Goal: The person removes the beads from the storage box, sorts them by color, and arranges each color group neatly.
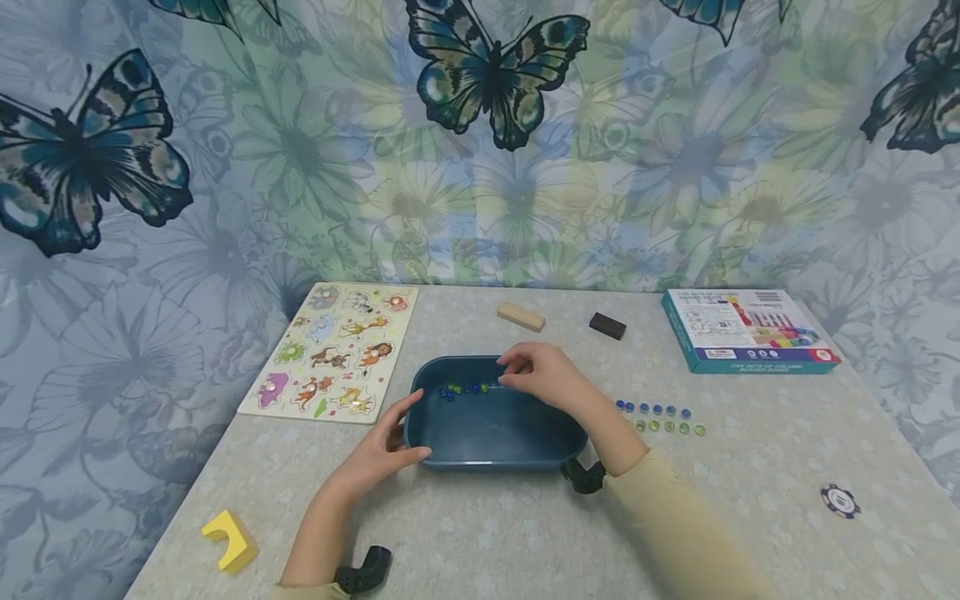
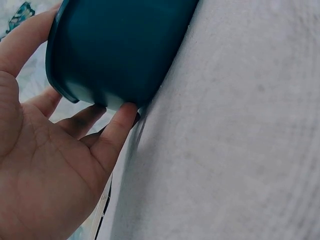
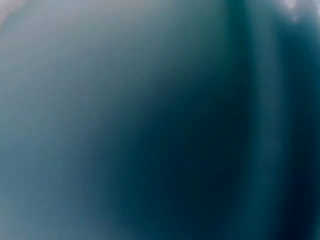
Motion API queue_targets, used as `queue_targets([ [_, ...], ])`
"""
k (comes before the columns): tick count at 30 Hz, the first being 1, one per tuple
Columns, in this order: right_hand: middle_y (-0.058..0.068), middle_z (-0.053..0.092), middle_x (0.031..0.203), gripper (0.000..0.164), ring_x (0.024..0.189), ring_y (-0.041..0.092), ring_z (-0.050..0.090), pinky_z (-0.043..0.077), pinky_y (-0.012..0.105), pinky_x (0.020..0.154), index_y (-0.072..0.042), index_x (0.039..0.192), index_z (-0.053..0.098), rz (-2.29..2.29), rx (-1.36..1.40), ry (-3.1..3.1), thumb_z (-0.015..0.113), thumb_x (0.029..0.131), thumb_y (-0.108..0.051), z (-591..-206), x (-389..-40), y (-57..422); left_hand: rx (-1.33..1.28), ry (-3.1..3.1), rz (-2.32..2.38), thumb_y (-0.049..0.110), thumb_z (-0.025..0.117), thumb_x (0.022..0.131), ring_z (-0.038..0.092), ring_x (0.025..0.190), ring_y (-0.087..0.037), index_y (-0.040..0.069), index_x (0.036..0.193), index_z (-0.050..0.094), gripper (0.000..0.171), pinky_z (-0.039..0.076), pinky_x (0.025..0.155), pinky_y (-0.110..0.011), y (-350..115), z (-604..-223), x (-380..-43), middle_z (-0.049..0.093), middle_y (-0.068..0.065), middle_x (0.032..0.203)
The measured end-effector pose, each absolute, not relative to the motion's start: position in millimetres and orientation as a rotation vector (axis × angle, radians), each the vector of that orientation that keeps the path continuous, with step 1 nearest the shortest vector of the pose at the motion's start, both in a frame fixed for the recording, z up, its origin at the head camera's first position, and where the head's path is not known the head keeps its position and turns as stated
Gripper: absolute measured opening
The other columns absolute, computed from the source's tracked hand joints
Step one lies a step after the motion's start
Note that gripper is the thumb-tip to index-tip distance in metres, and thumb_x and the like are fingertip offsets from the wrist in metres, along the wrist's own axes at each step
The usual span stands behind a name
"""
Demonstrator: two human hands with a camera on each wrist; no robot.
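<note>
A dark blue plastic basin (image 1: 491, 437) stands on the table, with several blue and green glass beads (image 1: 465, 389) lying along its far inner side. My left hand (image 1: 378, 446) holds the basin's left end, fingers at the far left and thumb at the near corner. In the left wrist view, that hand (image 2: 55, 160) spans the basin's end wall (image 2: 115, 50). Over the basin's far rim is my right hand (image 1: 540, 375), its fingers bent and fingertips close together; whether a bead is between them is hidden. The right wrist view shows only blurred basin wall (image 3: 200, 150).
Right of the basin lie a row of blue beads (image 1: 657, 410) and a row of green beads (image 1: 670, 427). Around are an animal puzzle board (image 1: 330, 354), a beige block (image 1: 521, 317), a black block (image 1: 607, 326), a game box (image 1: 750, 333), a poker chip (image 1: 840, 501) and a yellow arch block (image 1: 231, 542).
</note>
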State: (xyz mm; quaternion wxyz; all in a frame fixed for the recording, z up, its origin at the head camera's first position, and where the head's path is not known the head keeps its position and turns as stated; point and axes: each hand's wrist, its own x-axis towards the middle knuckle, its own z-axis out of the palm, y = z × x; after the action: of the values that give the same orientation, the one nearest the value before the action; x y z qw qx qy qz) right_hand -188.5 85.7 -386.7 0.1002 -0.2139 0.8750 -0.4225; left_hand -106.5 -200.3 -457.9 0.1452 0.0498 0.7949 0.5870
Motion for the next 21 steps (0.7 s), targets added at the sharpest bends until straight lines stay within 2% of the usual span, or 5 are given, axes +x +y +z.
queue_targets([
  [7, -0.003, 0.064, 0.087, 0.025, 0.074, 0.011, 0.058, 0.048, 0.028, 0.062, -0.009, 0.107, 0.067, -1.202, -0.622, 2.63, 0.068, 0.085, -0.02, -392.8, -183.9, 63.8, 0.156, 2.282, 1.697, 0.023, 0.072, 0.082, 0.024, 0.136, -0.041, 0.037, 0.145, 0.026, 0.079, 0.025, 0.105, -0.056, -199.8, -457.0, -106.2, 0.01, -0.008, 0.155],
  [9, -0.003, 0.064, 0.089, 0.025, 0.077, 0.012, 0.058, 0.048, 0.028, 0.064, -0.011, 0.107, 0.067, -1.164, -0.59, 2.649, 0.069, 0.085, -0.022, -400.0, -184.1, 57.7, 0.151, 2.283, 1.693, 0.024, 0.073, 0.082, 0.024, 0.136, -0.04, 0.039, 0.144, 0.027, 0.079, 0.024, 0.105, -0.056, -199.9, -456.6, -106.0, 0.011, -0.008, 0.155],
  [15, 0.003, 0.065, 0.107, 0.033, 0.091, 0.016, 0.061, 0.05, 0.032, 0.073, -0.012, 0.116, 0.063, -1.084, -0.458, 2.689, 0.068, 0.085, -0.022, -422.0, -183.4, 43.1, 0.149, 2.282, 1.683, 0.022, 0.072, 0.082, 0.023, 0.136, -0.041, 0.036, 0.145, 0.026, 0.079, 0.023, 0.106, -0.056, -199.5, -455.8, -105.5, 0.011, -0.008, 0.155],
  [21, 0.008, 0.064, 0.111, 0.034, 0.1, 0.023, 0.061, 0.05, 0.038, 0.082, -0.009, 0.117, 0.063, -1.076, -0.417, 2.727, 0.068, 0.085, -0.018, -425.0, -185.6, 31.6, 0.142, 2.291, 1.68, 0.021, 0.072, 0.083, 0.022, 0.136, -0.042, 0.035, 0.146, 0.026, 0.079, 0.025, 0.105, -0.055, -199.1, -454.7, -105.3, 0.011, -0.008, 0.155],
])
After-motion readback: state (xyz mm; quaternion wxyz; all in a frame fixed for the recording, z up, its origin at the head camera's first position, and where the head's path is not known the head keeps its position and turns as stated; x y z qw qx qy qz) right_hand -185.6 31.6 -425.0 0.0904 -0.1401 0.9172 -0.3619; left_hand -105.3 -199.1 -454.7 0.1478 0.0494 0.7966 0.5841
